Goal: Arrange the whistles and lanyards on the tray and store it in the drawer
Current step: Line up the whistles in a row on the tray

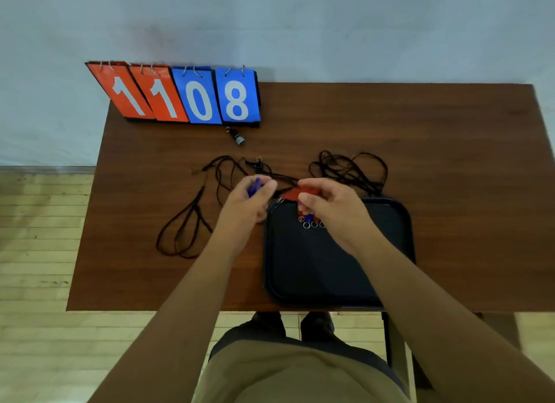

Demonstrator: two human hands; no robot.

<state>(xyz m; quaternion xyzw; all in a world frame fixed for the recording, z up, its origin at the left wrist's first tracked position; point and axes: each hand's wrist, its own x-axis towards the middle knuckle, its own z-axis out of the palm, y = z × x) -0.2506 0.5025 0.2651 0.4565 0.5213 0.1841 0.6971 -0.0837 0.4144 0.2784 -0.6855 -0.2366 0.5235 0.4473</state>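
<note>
We see the left hand (252,200) above the desk (435,126), just beside the far left corner of the tray (315,276), with its fingers curled and pinching a blue whistle (254,187). The right hand (330,210) is over the tray's far edge, fingers curled and pinching a red whistle (295,193). The two hands are close together but not touching. The tray is black and sits flat at the near edge of the desk, right of centre. On its far part we count a row of small metal rings (313,224) with bits of red and blue whistle above them, mostly hidden under the right hand, so we can't give a whistle count. A black whistle (238,138) lies alone on the desk, well apart from the tray and just in front of the scoreboard (186,98), which reads 11 in orange and 08 in blue. One tangle of black lanyards (192,219) is spread on the desk left of the left hand. A second tangle (350,168) lies just past the tray's far edge, and a cord runs between the two, passing behind the hands. Wooden floor (36,252) shows to the left.
</note>
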